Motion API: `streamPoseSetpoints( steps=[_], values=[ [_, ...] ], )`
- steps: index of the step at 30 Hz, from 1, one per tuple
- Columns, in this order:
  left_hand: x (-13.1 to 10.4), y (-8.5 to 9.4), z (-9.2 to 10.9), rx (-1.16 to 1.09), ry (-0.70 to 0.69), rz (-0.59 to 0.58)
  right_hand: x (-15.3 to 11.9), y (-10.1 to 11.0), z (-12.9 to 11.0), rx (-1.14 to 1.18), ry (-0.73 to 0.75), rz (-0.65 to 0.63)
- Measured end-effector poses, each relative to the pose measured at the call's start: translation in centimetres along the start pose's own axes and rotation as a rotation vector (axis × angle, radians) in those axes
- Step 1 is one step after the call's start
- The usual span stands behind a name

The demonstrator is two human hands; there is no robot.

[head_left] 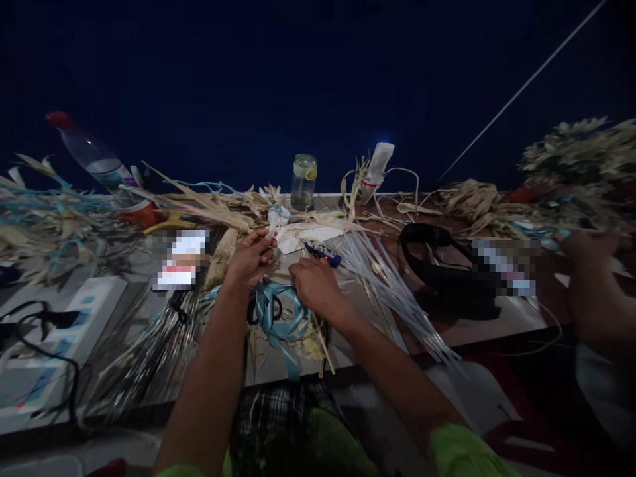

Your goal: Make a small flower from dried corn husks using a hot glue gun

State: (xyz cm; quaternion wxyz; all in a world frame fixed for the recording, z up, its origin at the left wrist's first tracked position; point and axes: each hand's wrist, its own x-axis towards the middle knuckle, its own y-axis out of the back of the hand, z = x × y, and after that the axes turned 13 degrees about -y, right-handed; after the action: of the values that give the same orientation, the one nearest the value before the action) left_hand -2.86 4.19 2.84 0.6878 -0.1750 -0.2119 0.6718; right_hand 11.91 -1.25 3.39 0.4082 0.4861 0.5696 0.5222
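Head view: above the desk (521, 318), the left hand (253, 257) pinches a small white piece (278, 216); the right hand (318, 285) curls beside a blue tool (324, 256), its grip indeterminable. Work is judged partway, husk strips (218, 216) and blue ribbon (269, 311) lying loose.

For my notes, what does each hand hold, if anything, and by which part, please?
The left hand pinches a pale piece by its lower end; whether the right hand holds anything is unclear.
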Motion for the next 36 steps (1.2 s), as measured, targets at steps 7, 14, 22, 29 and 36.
streamPoseSetpoints(
  steps=[7, 14, 22, 29, 36],
  values=[
    [0.0, 0.0, 0.2, -0.001, 0.000, 0.001, -0.6, 0.4, 1.5, 0.221, -0.104, -0.050],
    [0.2, 0.3, 0.0, -0.011, -0.028, -0.007, 1.1, 1.0, 5.5, 0.577, -0.412, 0.136],
    [0.4, 0.7, -0.1, 0.002, -0.043, 0.007, 1.0, 0.9, 4.5, 0.498, -0.250, 0.126],
    [0.4, 1.0, 0.4, -0.039, -0.073, 0.010, -2.2, 0.6, 0.2, 0.266, 0.149, -0.296],
    [0.4, 1.2, 0.6, -0.053, -0.086, 0.029, -3.2, -1.3, -1.7, 0.067, 0.324, -0.180]
  ],
)
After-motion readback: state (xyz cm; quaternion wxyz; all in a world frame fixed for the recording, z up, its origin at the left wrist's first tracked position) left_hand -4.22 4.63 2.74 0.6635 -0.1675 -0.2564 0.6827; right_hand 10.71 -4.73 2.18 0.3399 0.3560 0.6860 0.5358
